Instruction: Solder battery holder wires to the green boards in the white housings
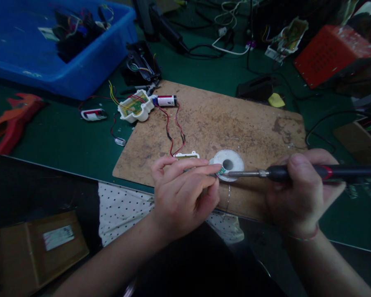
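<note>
My right hand (306, 189) is wrapped around a soldering iron (278, 173), its tip pointing left. The tip meets a small green circuit board (221, 170) pinched in the fingertips of my left hand (185, 194). Board and tip are over a white solder spool (236, 159), from which a strand of solder wire (228, 198) hangs toward the front edge. Behind my left fingers a white-framed part (187, 156) is partly hidden. Red and black wires run from its area up to a cylindrical battery (166, 101) beside an open white housing (136, 106).
A brown work board (204, 119) lies on the green table (58, 128). Around it are a blue bin (80, 70) with parts, red-orange pliers (18, 117), a black housing (141, 64), a yellow sponge (276, 100) and a red box (330, 53). Cables trail across the back.
</note>
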### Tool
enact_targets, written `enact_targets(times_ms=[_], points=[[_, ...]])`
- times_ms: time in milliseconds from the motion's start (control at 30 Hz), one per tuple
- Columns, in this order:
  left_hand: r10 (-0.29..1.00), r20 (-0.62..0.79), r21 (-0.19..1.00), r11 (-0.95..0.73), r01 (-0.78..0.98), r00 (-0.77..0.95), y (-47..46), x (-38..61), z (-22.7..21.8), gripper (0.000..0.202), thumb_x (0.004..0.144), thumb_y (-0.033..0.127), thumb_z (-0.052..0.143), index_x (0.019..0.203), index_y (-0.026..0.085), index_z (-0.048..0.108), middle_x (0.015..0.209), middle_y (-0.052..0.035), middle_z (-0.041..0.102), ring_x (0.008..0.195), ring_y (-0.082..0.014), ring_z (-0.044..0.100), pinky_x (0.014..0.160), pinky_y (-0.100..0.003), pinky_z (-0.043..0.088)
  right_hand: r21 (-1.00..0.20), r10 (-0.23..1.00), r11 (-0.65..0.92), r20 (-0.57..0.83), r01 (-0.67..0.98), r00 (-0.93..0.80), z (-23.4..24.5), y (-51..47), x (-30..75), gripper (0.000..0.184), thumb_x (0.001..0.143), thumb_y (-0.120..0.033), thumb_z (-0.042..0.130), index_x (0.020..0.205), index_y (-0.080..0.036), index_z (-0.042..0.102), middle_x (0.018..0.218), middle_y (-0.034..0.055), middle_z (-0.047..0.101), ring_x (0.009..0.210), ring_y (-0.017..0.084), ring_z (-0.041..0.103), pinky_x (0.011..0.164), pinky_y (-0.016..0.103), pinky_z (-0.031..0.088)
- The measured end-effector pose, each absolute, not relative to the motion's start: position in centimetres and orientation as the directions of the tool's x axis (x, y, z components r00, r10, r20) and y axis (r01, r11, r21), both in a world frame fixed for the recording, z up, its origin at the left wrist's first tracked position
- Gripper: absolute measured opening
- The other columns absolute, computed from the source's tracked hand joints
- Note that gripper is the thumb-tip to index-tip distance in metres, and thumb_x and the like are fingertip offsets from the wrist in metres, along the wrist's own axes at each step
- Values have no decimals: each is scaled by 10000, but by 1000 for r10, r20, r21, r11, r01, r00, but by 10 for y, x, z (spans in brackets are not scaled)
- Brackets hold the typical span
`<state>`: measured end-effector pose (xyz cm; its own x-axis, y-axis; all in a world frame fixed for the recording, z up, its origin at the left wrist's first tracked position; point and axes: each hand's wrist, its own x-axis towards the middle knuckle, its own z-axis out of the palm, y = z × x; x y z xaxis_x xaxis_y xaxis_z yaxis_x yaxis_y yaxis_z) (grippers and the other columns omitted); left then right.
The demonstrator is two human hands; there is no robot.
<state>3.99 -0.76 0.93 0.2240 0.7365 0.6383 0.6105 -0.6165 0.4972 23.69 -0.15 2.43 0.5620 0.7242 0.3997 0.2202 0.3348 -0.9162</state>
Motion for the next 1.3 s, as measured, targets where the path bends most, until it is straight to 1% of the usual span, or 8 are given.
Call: enact_targets(times_ms=[133,367,600,733,900,1100,1300], points=[[741,631,493,-612,618,230,-8,40,10,117,886,171,733,878,280,693,1001,71,847,947,-210,782,980,-471,402,-926,730,305,376,221,570,24,-3,238,232,739,-291,740,606,-209,567,431,-71,534,317,86,413,324,233,293],[736,637,497,-618,609,228,-8,40,10,112,894,166,726,863,267,687,1006,64,847,957,-213,786,978,-485,400,-928,737,304,372,216,565,26,-5,238,225,747,-294,735,618,-216,568,436,-72,542,310,91,411,319,233,299],[737,637,492,-615,616,228,-9,39,9,112,894,171,726,865,270,680,1001,58,847,954,-220,784,971,-499,405,-921,717,320,388,221,579,25,-4,237,199,736,-265,720,618,-210,571,442,-75,546,313,92,419,318,236,295],[740,630,494,-615,615,234,-9,39,9,117,892,173,727,872,276,676,1025,62,845,959,-224,780,967,-509,413,-925,730,314,380,216,568,26,-4,237,194,739,-262,728,626,-206,580,449,-73,556,322,89,428,333,234,316],[739,633,495,-617,612,232,-8,39,9,118,885,162,738,872,267,685,1016,63,846,959,-216,780,978,-506,407,-921,731,329,387,207,562,26,-5,237,183,741,-238,728,635,-199,584,465,-63,573,321,90,437,333,247,308],[725,651,485,-627,610,227,-7,40,9,114,873,150,746,847,246,689,998,56,848,943,-212,787,970,-483,407,-906,708,320,424,279,565,20,-6,241,238,749,-310,750,617,-226,571,472,-82,532,343,99,426,341,277,283],[730,644,486,-621,615,228,-8,40,9,113,870,155,757,844,248,696,1001,67,846,950,-206,786,977,-483,410,-902,701,304,430,307,568,18,-8,243,218,757,-313,740,631,-234,581,496,-79,545,385,122,440,373,313,290]])
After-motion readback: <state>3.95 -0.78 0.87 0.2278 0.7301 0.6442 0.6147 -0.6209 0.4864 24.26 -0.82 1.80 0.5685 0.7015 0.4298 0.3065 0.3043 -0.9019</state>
